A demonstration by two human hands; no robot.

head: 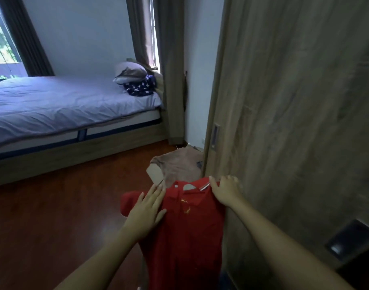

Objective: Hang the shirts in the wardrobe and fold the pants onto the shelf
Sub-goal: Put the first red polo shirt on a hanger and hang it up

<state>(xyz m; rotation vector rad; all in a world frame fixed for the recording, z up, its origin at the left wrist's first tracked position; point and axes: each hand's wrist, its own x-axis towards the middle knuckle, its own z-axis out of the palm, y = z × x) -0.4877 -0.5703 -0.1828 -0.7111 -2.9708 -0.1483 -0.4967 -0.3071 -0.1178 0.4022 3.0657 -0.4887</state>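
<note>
Both hands are on the red polo shirt [187,237]. The left hand [147,208] lies flat on one shoulder beside the collar, its fingers straight and slightly spread. The right hand [225,190] curls its fingers round the other shoulder at the collar's edge, close against the wardrobe door [284,122]. The shirt hangs front outward between the two outstretched forearms, above the wooden floor [54,216]. Just beyond it a brown garment [179,164] is draped over a box [155,174] by the door's edge.
</note>
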